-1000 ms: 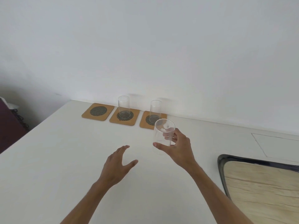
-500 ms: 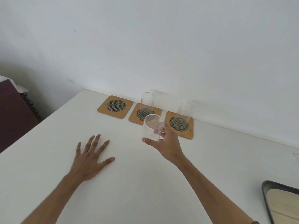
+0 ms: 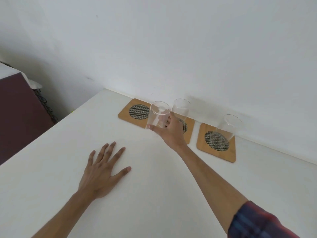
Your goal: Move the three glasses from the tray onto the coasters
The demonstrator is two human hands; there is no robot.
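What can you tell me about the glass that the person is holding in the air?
The held glass is a plain, clear, straight-sided tumbler, and it looks empty. The right hand grips it low down, thumb on the near side, fingers behind it and showing through the wall. It tilts slightly, its open rim towards the camera. It sits at the near right edge of the bare left coaster, apparently not yet set down, and in front of the glass on the middle coaster. Only the hand touches it, as far as one can see.

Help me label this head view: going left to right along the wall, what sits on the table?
Empty coaster → glass in the right hand → glass on the middle coaster → glass on the right coaster.
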